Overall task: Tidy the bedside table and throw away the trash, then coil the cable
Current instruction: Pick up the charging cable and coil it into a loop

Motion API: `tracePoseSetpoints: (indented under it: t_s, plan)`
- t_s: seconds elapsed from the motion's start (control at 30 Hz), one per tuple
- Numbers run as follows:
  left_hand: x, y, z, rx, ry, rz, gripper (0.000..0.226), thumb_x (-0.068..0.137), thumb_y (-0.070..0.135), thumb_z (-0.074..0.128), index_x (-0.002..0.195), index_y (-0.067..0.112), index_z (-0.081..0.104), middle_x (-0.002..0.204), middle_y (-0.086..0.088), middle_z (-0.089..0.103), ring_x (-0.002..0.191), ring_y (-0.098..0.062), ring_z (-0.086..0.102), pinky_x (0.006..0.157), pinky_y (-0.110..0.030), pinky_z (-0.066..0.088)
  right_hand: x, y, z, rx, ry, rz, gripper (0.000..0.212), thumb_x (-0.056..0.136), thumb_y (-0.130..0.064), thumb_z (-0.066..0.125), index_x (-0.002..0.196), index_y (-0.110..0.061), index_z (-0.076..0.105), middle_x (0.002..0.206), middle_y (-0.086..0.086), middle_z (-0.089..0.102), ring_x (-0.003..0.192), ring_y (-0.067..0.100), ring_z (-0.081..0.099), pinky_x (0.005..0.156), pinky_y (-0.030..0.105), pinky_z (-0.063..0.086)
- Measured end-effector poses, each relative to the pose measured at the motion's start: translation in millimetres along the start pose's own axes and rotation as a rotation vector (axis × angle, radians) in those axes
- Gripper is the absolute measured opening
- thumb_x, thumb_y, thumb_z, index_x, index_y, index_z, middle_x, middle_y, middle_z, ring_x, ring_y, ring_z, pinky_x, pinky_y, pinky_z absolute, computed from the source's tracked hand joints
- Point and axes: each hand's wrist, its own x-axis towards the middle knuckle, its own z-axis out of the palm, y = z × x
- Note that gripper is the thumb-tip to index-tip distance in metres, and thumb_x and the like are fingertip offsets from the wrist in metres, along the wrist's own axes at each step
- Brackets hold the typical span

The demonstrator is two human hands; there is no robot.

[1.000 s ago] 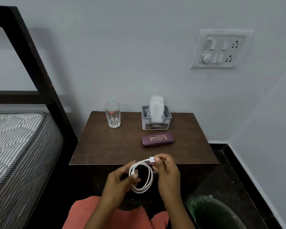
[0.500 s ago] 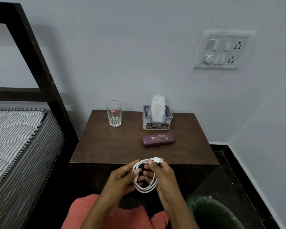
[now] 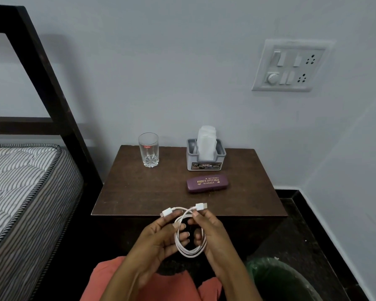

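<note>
Fingers, both hands: curled and pinched on a white charging cable (image 3: 190,244), wound into a loose coil of several turns. Left hand (image 3: 159,240) grips the coil's left side, thumb and forefinger closed just behind one white plug (image 3: 166,213). Right hand (image 3: 213,235) grips the right side, fingertips closed just behind the other plug (image 3: 201,207). Both plugs stick up above the coil and point away from each other.

Position of coil: held in the air at the near edge of the bedside table (image 3: 139,192), in front of its dark front face, not resting on the top.

On the table top, far left: clear drinking glass (image 3: 148,149), upright. Far centre: grey tissue holder (image 3: 205,158) with white tissues standing up in it. Just nearer than the holder: purple spectacle case (image 3: 207,184), closed, lying flat, gold lettering on the lid.

Surroundings: striped mattress (image 3: 20,187) and dark bed frame (image 3: 44,72) to the left. White switchboard (image 3: 290,65) on the wall, upper right. Bin with green liner (image 3: 278,279) on the floor, near right, beside the right forearm. Orange garment (image 3: 169,285) at the bottom, under the wrists.
</note>
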Motion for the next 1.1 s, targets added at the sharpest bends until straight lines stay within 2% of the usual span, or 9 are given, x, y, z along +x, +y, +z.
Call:
tracePoseSetpoints:
  t_s: [0.13,0.23,0.33,0.5,0.63,0.77,0.87,0.97,1.1]
  plan:
    - [-2.5,0.7,3.3,0.088,0.010,0.060,0.031,0.082,0.006,0.060,0.111,0.016,0.067,0.093,-0.007,0.072,0.078,-0.020,0.069,0.075,-0.031,0.058,0.6,-1.5,1.7,-0.107,-0.005,-0.074,0.015,0.092,-0.017,0.052,0.097,-0.012,0.066,0.076,0.001,0.062,0.051,0.005,0.041,0.049,0.018,0.036]
    - [-3.5,1.5,5.6,0.154,0.025,0.101,0.031,0.088,0.007,0.055,0.110,0.024,0.069,0.092,0.000,0.073,0.079,-0.017,0.070,0.074,-0.027,0.056,-2.1,-4.5,2.4,-0.046,-0.039,-0.061,0.015,0.088,-0.029,0.057,0.091,-0.021,0.069,0.077,-0.004,0.064,0.055,0.005,0.046,0.052,0.019,0.038]
    - [-4.7,3.3,6.3,0.219,0.004,0.110,0.032,0.090,0.007,0.054,0.112,0.025,0.067,0.091,0.000,0.072,0.076,-0.014,0.067,0.077,-0.027,0.056,-4.8,-8.7,4.4,0.059,-0.063,0.027,0.030,0.090,-0.038,0.052,0.089,-0.014,0.070,0.072,0.000,0.068,0.056,0.008,0.057,0.051,0.022,0.046]
    - [-3.0,1.6,5.6,0.249,-0.024,0.107,0.028,0.090,0.003,0.051,0.115,0.011,0.061,0.080,-0.002,0.067,0.068,-0.012,0.066,0.069,-0.025,0.056,-0.1,-5.7,2.5,0.032,0.059,0.006,0.019,0.087,-0.030,0.057,0.085,-0.012,0.063,0.072,0.004,0.071,0.059,0.012,0.063,0.054,0.026,0.048]
    - [-1.2,-0.2,4.9,0.237,-0.004,0.115,0.027,0.089,-0.001,0.052,0.114,0.011,0.056,0.076,-0.003,0.066,0.067,-0.013,0.069,0.064,-0.024,0.056,-2.3,-6.8,4.0,0.045,0.073,-0.010,0.014,0.089,-0.021,0.057,0.083,-0.010,0.063,0.066,0.004,0.071,0.054,0.012,0.065,0.048,0.023,0.050]
    - [-1.3,0.2,6.8,0.247,0.006,0.127,0.030,0.089,-0.003,0.052,0.116,0.011,0.055,0.073,-0.004,0.065,0.069,-0.013,0.070,0.062,-0.023,0.056,-1.1,-6.5,3.5,0.013,0.077,-0.046,0.011,0.088,-0.020,0.059,0.091,-0.015,0.068,0.071,0.002,0.071,0.058,0.010,0.064,0.047,0.021,0.049]
    - [-3.3,-0.2,5.5,0.229,-0.007,0.106,0.036,0.088,0.001,0.055,0.122,0.014,0.054,0.074,-0.002,0.068,0.073,-0.015,0.071,0.067,-0.025,0.056,-0.2,-6.5,3.0,0.018,0.083,-0.036,0.009,0.089,-0.017,0.056,0.087,-0.014,0.065,0.066,0.000,0.069,0.053,0.009,0.061,0.046,0.020,0.047]
    - [-4.0,-1.6,4.0,0.194,-0.020,0.080,0.050,0.086,0.006,0.059,0.133,0.017,0.045,0.082,-0.002,0.067,0.078,-0.016,0.070,0.076,-0.031,0.056,-0.4,-6.2,1.6,-0.016,0.072,-0.024,0.015,0.090,-0.018,0.053,0.092,-0.016,0.068,0.071,-0.002,0.066,0.056,0.008,0.055,0.053,0.022,0.043]
    - [-5.9,1.4,5.7,0.174,-0.050,0.108,0.045,0.086,0.008,0.058,0.123,0.033,0.055,0.086,-0.003,0.069,0.080,-0.016,0.069,0.074,-0.028,0.056,2.7,-2.9,-0.1,0.055,0.006,0.044,0.017,0.086,-0.027,0.057,0.086,-0.020,0.072,0.078,0.003,0.071,0.063,0.012,0.062,0.061,0.030,0.046]
